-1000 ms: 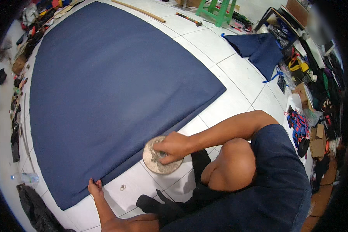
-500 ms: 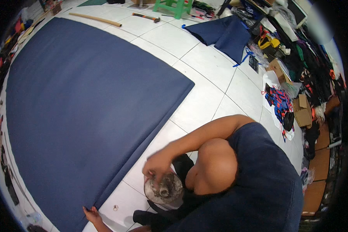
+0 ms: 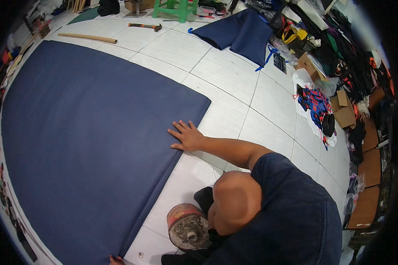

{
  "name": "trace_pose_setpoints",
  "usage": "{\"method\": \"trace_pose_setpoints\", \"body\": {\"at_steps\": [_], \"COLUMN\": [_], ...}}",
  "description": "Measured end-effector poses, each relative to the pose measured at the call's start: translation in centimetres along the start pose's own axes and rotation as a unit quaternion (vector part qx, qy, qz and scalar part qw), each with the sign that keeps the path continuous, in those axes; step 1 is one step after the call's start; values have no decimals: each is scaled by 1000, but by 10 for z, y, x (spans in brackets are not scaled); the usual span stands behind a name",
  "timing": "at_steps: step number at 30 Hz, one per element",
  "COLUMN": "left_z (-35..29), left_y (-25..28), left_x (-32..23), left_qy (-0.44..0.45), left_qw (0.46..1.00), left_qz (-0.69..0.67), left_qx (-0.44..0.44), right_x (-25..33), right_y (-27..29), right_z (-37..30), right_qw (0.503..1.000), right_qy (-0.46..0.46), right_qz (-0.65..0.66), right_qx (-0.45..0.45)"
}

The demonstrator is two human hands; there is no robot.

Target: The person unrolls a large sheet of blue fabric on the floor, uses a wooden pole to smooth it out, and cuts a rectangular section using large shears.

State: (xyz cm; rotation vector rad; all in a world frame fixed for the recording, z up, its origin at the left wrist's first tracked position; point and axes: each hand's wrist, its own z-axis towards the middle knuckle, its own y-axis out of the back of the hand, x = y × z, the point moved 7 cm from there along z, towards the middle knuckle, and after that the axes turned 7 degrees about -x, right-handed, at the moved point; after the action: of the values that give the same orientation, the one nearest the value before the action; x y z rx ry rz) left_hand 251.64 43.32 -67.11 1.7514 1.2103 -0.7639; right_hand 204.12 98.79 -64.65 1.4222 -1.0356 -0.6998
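A large dark blue sheet (image 3: pixel 88 132) lies spread over the floor, with a folded or doubled edge along its right side. My right hand (image 3: pixel 188 136) rests palm down on that edge, fingers spread, holding nothing. Low in the picture, my left hand (image 3: pixel 116 260) grips the sheet's near edge between its fingertips; most of this hand is cut off by the frame. Beside the sheet, below my right arm, stands a round tin (image 3: pixel 188 227) with a reddish side and a crusted grey top with a short round stub. A small pale ring (image 3: pixel 140 255) lies on the tiles.
Beyond the sheet lie a wooden stick (image 3: pixel 87 38) and a hammer (image 3: pixel 145 27), near a green stool (image 3: pixel 175 9). Another dark blue piece (image 3: pixel 239 35) with blue ties lies at the far right. Clothes, bags and cardboard boxes (image 3: pixel 342 109) crowd the right side.
My right hand has left the top of the tin and moved up and away onto the sheet's edge. My left hand now shows lower in the picture. The whole view has shifted.
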Motion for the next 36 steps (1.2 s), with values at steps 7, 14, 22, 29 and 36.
{"method": "trace_pose_setpoints", "body": {"at_steps": [7, 14, 22, 29, 36], "left_z": [0, 1, 2, 40, 44], "left_y": [8, 9, 16, 23, 45], "left_x": [10, 19, 19, 50, 64], "left_qy": [-52, -56, -104, -22, 17], "left_qw": [995, 997, 993, 996, 999], "left_qz": [68, 45, 48, 77, -1], "left_qx": [-48, -8, -2, -34, -28], "right_x": [-7, -12, -85, -226, -209], "right_y": [-4, -1, 43, 31, 23], "right_z": [-8, -19, 13, 26, 47], "right_qw": [1000, 1000, 973, 944, 952], "right_qy": [11, 15, -74, -274, -263], "right_qz": [-3, 0, 115, 49, 27], "right_qx": [-15, -7, -187, -177, -155]}}
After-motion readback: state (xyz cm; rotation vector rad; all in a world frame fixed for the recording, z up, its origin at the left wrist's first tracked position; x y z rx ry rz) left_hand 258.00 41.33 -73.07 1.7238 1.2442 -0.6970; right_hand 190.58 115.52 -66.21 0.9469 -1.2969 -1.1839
